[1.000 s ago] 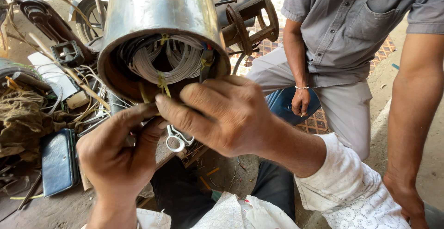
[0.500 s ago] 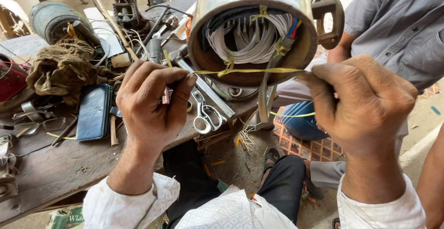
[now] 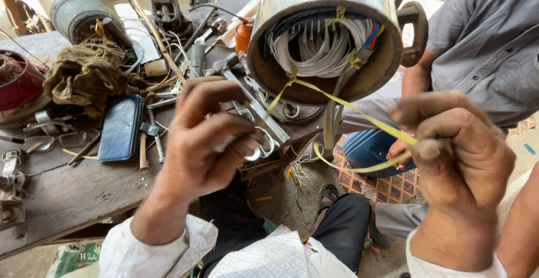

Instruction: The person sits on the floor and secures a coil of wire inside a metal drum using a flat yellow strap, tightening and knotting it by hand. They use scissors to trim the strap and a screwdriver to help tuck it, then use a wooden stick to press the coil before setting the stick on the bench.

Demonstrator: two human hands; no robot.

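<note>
A: Where does the yellow tie strip (image 3: 342, 105) run?

B: From the white winding (image 3: 320, 45) inside the metal motor housing (image 3: 331, 8) at the desk (image 3: 67, 194) edge, taut to my right hand (image 3: 455, 154), which pinches its end.

A: And the left hand (image 3: 205, 140)?

B: Curled shut around small scissors (image 3: 259, 143). I judge the strip light, limp and thin, so best gripped near the knot; the housing looks heavy and rigid.

On the cluttered wooden workbench (image 3: 73, 194), a dark blue wallet (image 3: 119, 127) lies just beside a crumpled olive rag (image 3: 87, 76); an orange canister (image 3: 243, 33) stands farther back.
</note>
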